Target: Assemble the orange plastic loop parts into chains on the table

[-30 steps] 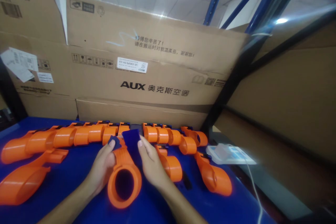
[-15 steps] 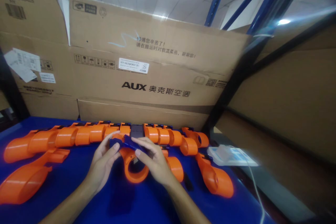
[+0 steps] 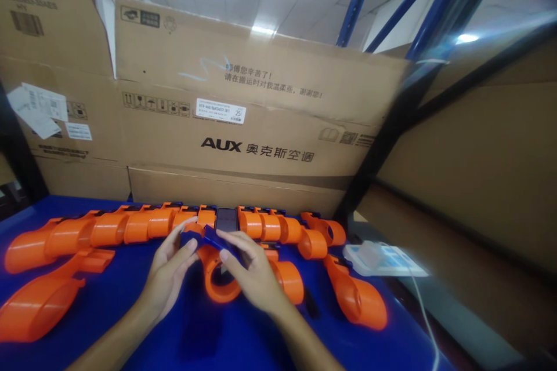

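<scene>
An orange plastic tape dispenser [image 3: 223, 293] with a round ring hangs between my two hands, just above the blue tabletop. My left hand [image 3: 172, 264] is closed round its upper end, the thumb lying against a dark blue part [image 3: 191, 237] there. My right hand [image 3: 252, 269] pinches a dark blue plastic piece [image 3: 217, 239] between thumb and fingers, tilted against the top of the dispenser. Whether the two blue parts join is hard to make out. Right behind the hands lies a dark phone [image 3: 227, 219].
More orange dispensers stand in a row [image 3: 139, 226] along the cardboard wall [image 3: 261, 127]. A loose one [image 3: 37, 307] lies at left, others [image 3: 359, 301] at right. A white power strip [image 3: 385, 259] with a cable sits at the right edge of the blue table [image 3: 143, 353].
Both hands keep their grip with almost no movement. The right hand and the dispenser's ring have shifted very slightly to the left.
</scene>
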Motion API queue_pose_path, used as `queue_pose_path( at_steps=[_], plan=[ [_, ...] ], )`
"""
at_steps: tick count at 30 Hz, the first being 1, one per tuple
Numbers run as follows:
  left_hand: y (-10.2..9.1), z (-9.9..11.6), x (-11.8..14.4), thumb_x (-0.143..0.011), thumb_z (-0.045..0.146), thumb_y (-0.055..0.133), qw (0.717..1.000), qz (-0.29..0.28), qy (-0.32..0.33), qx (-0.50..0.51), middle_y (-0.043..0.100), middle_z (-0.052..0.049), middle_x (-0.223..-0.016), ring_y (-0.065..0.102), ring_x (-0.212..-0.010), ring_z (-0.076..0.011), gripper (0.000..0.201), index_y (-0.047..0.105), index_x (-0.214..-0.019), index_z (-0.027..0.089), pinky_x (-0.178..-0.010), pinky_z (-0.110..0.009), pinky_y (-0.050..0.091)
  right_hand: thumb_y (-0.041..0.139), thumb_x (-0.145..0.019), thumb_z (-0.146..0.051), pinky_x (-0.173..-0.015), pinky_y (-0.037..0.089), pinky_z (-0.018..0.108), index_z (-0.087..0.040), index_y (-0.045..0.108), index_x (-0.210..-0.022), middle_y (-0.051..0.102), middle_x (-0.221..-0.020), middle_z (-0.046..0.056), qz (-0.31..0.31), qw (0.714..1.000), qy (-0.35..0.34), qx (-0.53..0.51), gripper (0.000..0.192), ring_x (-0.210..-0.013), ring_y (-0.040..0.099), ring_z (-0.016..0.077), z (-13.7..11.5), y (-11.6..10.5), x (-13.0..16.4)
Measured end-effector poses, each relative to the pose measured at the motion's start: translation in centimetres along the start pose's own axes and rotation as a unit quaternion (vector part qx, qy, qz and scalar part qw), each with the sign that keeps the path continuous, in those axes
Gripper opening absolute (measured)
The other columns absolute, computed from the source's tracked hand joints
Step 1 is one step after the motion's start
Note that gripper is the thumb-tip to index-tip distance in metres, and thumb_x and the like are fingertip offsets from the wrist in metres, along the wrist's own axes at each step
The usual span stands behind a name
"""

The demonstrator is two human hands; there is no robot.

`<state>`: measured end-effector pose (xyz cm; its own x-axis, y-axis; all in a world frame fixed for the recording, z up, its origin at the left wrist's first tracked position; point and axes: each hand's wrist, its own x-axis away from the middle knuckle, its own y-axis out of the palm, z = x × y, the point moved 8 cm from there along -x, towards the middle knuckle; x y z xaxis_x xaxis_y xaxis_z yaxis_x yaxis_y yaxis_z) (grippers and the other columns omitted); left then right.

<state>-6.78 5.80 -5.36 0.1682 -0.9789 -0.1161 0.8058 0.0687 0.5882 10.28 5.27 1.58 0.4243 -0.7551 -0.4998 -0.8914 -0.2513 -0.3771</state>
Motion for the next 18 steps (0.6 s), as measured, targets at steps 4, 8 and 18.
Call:
queue_pose_path(
  at_steps=[4, 8, 18],
  plan=[
    [0.3, 0.4, 0.2, -0.077, 0.028, 0.077, 1.000, -0.011, 0.012, 0.008, 0.064, -0.009, -0.134, 0.058, -0.124, -0.0324, 0.062, 0.058, -0.135, 0.029, -0.095, -0.041, 0.052, 0.060, -0.094, -0.032, -0.105, 0.048, 0.045, -0.029, 0.054, -0.138, 0.064, -0.131, 0.007, 0.000, 1.000, 0.004, -0.011, 0.045, -0.120, 0.060, 0.0241, 0.1, 0.0, 0.1],
    [1.3, 1.1, 0.5, -0.076, 0.028, 0.077, 0.998, -0.044, 0.030, 0.021, 0.063, -0.011, -0.137, 0.052, -0.131, -0.0347, 0.066, 0.055, -0.139, 0.028, -0.107, -0.046, 0.044, 0.067, -0.089, -0.033, -0.102, 0.050, 0.045, -0.028, 0.050, -0.139, 0.063, -0.132, 0.008, -0.013, 1.000, -0.003, 0.008, 0.054, -0.119, 0.061, 0.0252, -0.5, 0.2, 0.4],
    [0.4, 2.5, 0.1, -0.069, 0.026, 0.085, 0.992, 0.033, 0.084, -0.088, 0.068, -0.008, -0.129, 0.063, -0.119, -0.0286, 0.040, 0.065, -0.105, 0.023, -0.107, -0.042, 0.043, 0.069, -0.085, -0.037, -0.102, 0.050, 0.044, -0.029, 0.041, -0.148, 0.058, -0.128, 0.011, -0.020, 0.977, -0.071, 0.200, 0.070, -0.117, 0.057, 0.0282, -1.0, 1.3, 1.4]
  ],
)
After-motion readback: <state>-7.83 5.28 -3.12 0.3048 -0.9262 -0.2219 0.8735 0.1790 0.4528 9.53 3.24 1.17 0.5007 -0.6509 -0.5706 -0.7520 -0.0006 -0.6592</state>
